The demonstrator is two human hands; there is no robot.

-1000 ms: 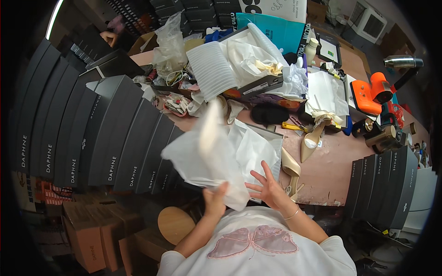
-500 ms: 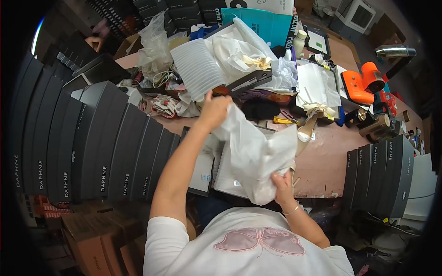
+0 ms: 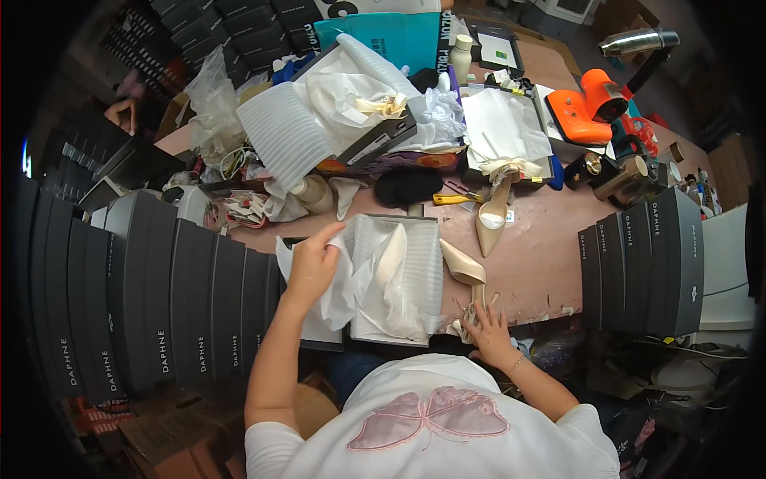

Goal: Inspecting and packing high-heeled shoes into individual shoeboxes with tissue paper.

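- White tissue paper (image 3: pixel 375 279) sits in an open shoe box (image 3: pixel 399 275) at the near edge of the tabletop (image 3: pixel 535 247), pretty much dead centre in front of the person.
- Left hand (image 3: pixel 313 263) is on the left side of that paper, fingers loosely curled and pinching a fold of it, index finger poking out toward the far side.
- Right hand (image 3: pixel 488 327) is at the near edge of the tabletop, just right of the box, fingers spread flat and touching the near end of a beige high-heeled shoe (image 3: pixel 463 275). It looks open, not really clamped on anything.
- A second beige heel (image 3: pixel 491 223) lies a bit farther out and to the right, pointing away, with a white bow (image 3: pixel 503 168) near its far end.
- Farther still: a black pouch-looking thing (image 3: pixel 408 185), something small and yellow (image 3: pixel 455 198) beside it, and a messy pile of white paper and ribbed plastic sheets (image 3: pixel 283 132).
- Far right there's an orange tool (image 3: pixel 594 104) and a silver flask (image 3: pixel 638 40).
- Left side is a long row of dark shoe boxes (image 3: pixel 159 303) standing on end; a shorter dark stack (image 3: pixel 646 259) sits on the right.
- Teal box (image 3: pixel 383 36) at the far end.
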